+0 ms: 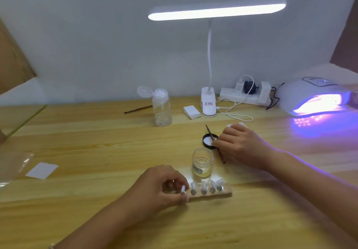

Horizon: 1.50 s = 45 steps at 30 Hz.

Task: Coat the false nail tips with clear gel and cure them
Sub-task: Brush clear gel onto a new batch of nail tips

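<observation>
A small wooden block (210, 194) lies near the middle of the table and carries several clear nail tips (203, 187) on round stands. My left hand (162, 187) grips the block's left end, fingers curled round it. Just behind stands an open glass jar of clear gel (201, 165). Its black lid (208, 141) lies upside down further back. My right hand (240, 146) pinches a thin dark brush (220, 154) that lies across the lid's right edge. The UV nail lamp (317, 97) glows purple at the far right.
A white desk lamp (208, 103) shines from the back, beside a power strip (244, 93) with trailing cables. A clear flip-cap bottle (162, 109), a second brush (138, 109) and a white pad (191, 112) sit at the back. A white card (41, 170) and plastic bag (11, 168) lie left.
</observation>
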{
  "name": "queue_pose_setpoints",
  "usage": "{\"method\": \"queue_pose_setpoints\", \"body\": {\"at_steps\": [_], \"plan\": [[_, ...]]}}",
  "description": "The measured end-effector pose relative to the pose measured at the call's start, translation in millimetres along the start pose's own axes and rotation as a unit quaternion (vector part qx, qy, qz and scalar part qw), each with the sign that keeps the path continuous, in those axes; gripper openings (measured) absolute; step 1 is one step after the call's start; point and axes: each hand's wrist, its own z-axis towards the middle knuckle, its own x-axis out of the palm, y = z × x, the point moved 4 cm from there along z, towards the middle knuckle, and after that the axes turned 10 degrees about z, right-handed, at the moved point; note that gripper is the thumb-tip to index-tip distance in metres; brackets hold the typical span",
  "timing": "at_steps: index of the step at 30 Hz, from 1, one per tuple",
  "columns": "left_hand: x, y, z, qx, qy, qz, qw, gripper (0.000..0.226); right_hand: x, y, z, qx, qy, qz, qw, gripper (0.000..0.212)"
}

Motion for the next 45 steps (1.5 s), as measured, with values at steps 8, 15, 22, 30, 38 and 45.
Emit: {"method": "queue_pose_setpoints", "body": {"at_steps": [8, 15, 22, 30, 38, 45], "plan": [[2, -4, 7, -0.032, 0.002, -0.010, 0.999, 0.021, -26, -6, 3, 0.204, -0.251, 0.031, 0.946, 0.010], [7, -10, 14, -0.040, 0.018, -0.074, 0.996, 0.021, -47, 23, 0, 0.436, -0.376, 0.364, 0.732, 0.006], [3, -4, 15, 0.037, 0.000, -0.070, 0.997, 0.014, -43, 42, 9, 0.407, -0.306, 0.443, 0.738, 0.006], [4, -2, 10, 0.052, -0.027, -0.106, 0.993, 0.007, -47, 54, 7, 0.375, -0.293, 0.398, 0.784, 0.006], [2, -7, 8, 0.043, -0.053, -0.084, 0.994, 0.010, -45, 44, 3, 0.416, -0.338, 0.496, 0.683, 0.004], [4, -6, 7, 0.020, -0.054, -0.075, 0.996, 0.010, -32, 49, 4, 0.416, -0.249, 0.443, 0.754, 0.015]]}}
